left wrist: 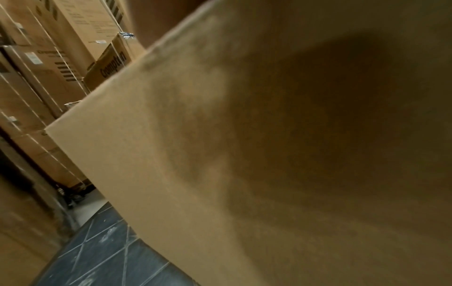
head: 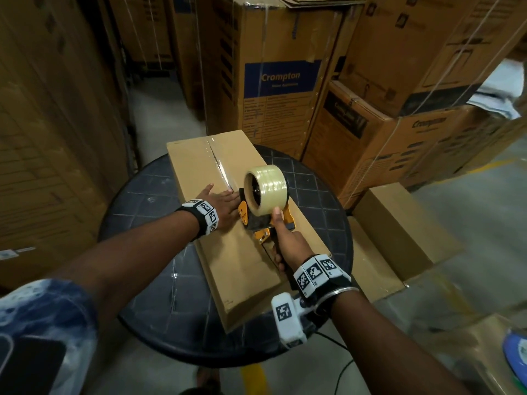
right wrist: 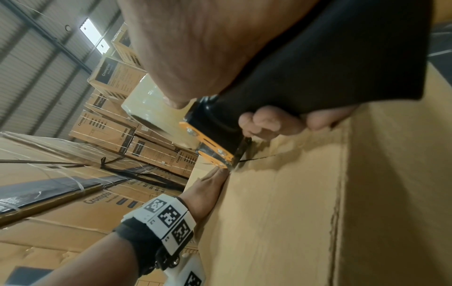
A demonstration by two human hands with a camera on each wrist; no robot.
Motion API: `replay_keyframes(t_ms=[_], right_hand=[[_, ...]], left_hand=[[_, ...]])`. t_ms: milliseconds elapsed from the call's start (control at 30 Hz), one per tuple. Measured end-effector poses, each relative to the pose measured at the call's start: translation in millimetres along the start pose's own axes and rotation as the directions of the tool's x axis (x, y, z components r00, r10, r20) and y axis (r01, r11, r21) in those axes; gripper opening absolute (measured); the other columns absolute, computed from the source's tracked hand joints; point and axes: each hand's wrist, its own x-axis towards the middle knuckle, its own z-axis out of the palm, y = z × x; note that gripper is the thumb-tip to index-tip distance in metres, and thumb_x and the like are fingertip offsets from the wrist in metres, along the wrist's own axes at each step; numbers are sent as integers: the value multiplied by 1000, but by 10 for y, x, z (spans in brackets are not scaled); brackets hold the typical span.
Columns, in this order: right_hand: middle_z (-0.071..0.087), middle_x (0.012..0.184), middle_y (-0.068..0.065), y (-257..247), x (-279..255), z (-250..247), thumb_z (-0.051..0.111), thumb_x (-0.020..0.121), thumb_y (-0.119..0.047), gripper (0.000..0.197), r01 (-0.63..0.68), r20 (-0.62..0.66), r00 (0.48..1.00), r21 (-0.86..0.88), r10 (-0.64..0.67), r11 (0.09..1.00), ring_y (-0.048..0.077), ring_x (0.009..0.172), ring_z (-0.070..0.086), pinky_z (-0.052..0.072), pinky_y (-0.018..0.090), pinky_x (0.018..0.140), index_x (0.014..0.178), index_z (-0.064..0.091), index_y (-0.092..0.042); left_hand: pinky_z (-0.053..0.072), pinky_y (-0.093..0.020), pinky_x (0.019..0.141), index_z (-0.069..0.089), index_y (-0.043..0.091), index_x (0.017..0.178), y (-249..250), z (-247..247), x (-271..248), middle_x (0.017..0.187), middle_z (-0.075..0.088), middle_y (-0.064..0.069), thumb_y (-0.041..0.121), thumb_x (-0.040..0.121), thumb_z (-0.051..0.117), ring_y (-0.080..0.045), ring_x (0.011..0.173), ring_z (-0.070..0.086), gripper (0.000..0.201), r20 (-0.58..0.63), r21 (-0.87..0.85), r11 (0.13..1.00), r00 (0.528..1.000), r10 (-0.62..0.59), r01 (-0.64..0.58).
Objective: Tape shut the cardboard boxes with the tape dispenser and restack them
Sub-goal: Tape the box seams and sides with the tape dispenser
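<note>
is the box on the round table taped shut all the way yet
Only partly. Shiny tape covers the far seam of the box up to the tape dispenser; the near half looks bare.

Plain brown cardboard box [head: 236, 223] lying flat, seam half-taped — orange-and-black tape dispenser [head: 263, 206] upright on top, clear roll

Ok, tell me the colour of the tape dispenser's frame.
Orange-yellow with black parts on the tape dispenser; the head view shows it best.

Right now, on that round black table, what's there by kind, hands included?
Plain cardboard box: 1
Tape dispenser: 1
Hands: 2, left hand flat on the box, right hand gripping the dispenser
Total: 4
</note>
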Motion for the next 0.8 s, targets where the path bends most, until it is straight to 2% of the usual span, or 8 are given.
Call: replay_keyframes(t_ms=[167,333,400,500,567,667,733,800], right_hand=[[48,55,-1,129,-120,-94,29,80,-96,85,-27,17,999,15,27,1000,18,52,48,43,33,62,72,54,-16],[49,57,-1,382,-313,-183,27,56,-106,92,-36,25,999,51,34,998,20,57,49,44,37,66,67,53,-18],[57,65,2,401,-330,-175,27,51,-108,102,-42,4,999,59,42,997,21,60,55,49,37,66,76,59,-14],[69,90,8,396,-320,-178,22,36,-114,131,-59,-4,998,27,59,998,25,69,66,56,35,66,101,68,-10],[70,89,7,397,-349,-188,21,40,-114,126,-49,-12,999,6,49,999,25,68,68,57,36,67,96,70,-12],[68,78,4,407,-380,-196,23,58,-107,110,-32,-40,999,20,33,999,23,63,68,58,40,73,85,68,-12],[69,81,6,410,-371,-185,24,65,-104,107,-38,-55,998,35,39,999,24,64,69,56,38,70,88,69,-10],[72,90,8,391,-354,-172,23,63,-104,111,-45,-56,997,40,48,998,25,69,71,56,36,68,98,71,-10]], left_hand=[[-3,-61,118,-2,29,157,-24,-35,32,165,-3,10,52,103,9,-13,152,4,60,54,-4,1000,999,-3,3],[-3,-59,119,-4,30,157,-8,-1,44,164,-5,12,56,101,8,-13,152,4,63,30,-48,999,1000,-9,11],[-2,-57,119,-5,29,157,-3,-11,20,164,-5,11,57,101,8,-14,152,3,64,34,-64,998,999,-11,13],[1,-54,120,-6,26,157,48,-34,-11,165,-5,7,55,102,10,-18,152,2,65,13,-94,995,1000,-27,28],[4,-53,120,-4,24,157,127,-17,-57,165,-4,5,53,103,11,-19,152,2,64,2,-93,996,1000,-11,11],[5,-54,120,0,25,158,261,78,-165,165,-1,3,52,102,11,-20,152,4,63,-42,-56,995,996,81,-83],[3,-54,119,3,24,158,334,118,-246,165,2,2,50,103,13,-20,152,5,62,-65,-56,991,991,121,-124],[0,-54,119,7,24,158,376,121,-288,165,2,3,46,104,14,-20,152,5,58,-72,-63,988,988,136,-141]])
